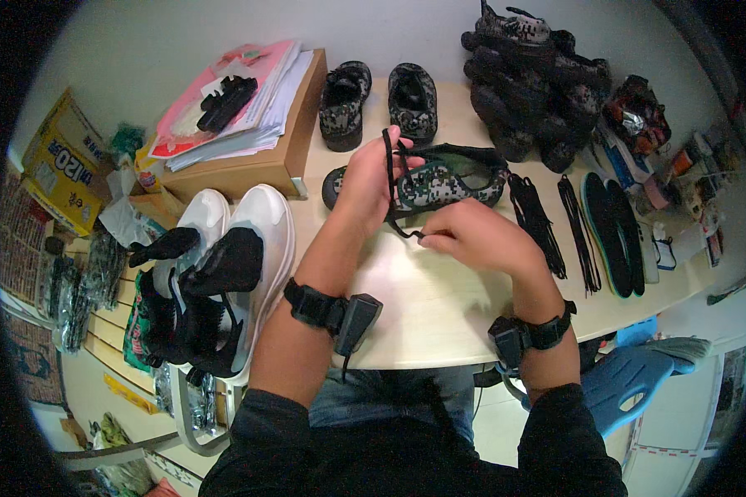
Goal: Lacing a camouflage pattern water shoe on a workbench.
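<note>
A camouflage shoe (pixel 452 180) lies on the table in front of me, its toe toward the left and its opening toward the right. My left hand (pixel 366 184) is raised over the toe end, with a black shoelace (pixel 389 178) running across its fingers. From there the lace hangs down and curves right to my right hand (pixel 472 236). That hand is closed, thumb and finger pinching the lace's end just in front of the shoe. The left fingers partly cover the toe and the lacing area.
Two camouflage shoes (pixel 413 99) stand behind. A pile of dark shoes (pixel 539 91) is at the back right. Bundled black laces (pixel 537 224) and insoles (pixel 613 232) lie to the right. White sneakers (pixel 261 224) and a cardboard box (pixel 294 132) with papers occupy the left.
</note>
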